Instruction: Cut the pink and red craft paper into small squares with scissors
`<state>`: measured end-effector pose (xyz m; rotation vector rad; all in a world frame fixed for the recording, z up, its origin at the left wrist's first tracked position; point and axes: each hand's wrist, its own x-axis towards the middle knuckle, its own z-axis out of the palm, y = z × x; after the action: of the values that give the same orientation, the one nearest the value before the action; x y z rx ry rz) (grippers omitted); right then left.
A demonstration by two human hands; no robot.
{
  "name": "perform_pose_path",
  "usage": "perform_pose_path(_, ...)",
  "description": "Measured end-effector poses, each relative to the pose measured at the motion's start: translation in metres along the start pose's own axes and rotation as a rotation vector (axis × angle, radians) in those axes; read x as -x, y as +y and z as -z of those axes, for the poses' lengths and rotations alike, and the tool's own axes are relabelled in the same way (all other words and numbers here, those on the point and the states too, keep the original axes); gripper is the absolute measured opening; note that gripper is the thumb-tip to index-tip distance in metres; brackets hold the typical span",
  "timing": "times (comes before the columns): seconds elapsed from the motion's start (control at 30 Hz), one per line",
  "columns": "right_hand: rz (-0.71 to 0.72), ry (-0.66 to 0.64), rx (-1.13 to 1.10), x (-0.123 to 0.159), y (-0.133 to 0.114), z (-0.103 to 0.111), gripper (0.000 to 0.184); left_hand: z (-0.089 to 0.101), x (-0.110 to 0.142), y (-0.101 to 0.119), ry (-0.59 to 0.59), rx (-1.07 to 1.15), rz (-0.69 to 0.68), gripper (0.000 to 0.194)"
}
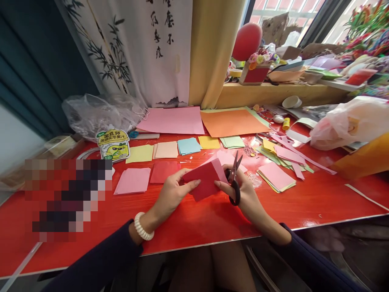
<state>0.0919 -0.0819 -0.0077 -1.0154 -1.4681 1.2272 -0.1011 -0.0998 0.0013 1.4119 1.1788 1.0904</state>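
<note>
Pieces of red paper [207,180], with a pink piece behind them, are held above the table's front half. My left hand [174,194] is closed on their left side, thumb on top. My right hand [247,199] has black-handled scissors [235,194] hooked in it, blades pointing up and slightly parted. Its thumb also presses on the right edge of the same paper. Just behind my left hand lie a red paper stack [164,167] and a pink paper stack [133,181]. Another pink-topped stack [277,177] lies right of my right hand.
Small stacks of yellow-green [139,154], peach, blue [189,146], yellow and pale green paper form a row. Large pink [173,121] and orange [234,122] sheets lie behind. Paper strips [288,154] and a plastic bag [349,121] are on the right, a lemon-print pouch [114,146] on the left.
</note>
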Motion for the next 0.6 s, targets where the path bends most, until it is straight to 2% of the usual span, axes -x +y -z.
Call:
perform_pose_path(0.13, 0.033, -0.04, 0.086, 0.0038, 0.0001, 0.0022, 0.035, 0.002, 0.0039, -0.0048, -0.012, -0.575, -0.316, 0.02)
perform_pose_path(0.23, 0.039, -0.115, 0.045, 0.0046, 0.0015, 0.0022, 0.038, 0.0028, 0.0035, -0.0075, -0.094, -0.705, -0.438, 0.021)
perform_pose_path(0.37, 0.035, -0.174, -0.009, 0.0042, 0.0061, 0.0012, 0.039, 0.002, 0.0012, -0.0067, -0.107, -0.668, -0.416, 0.02)
perform_pose_path(0.6, -0.002, -0.18, 0.038, 0.0031, 0.0053, 0.0011, 0.037, 0.0047, -0.0016, -0.0068, -0.131, -0.528, -0.233, 0.028)
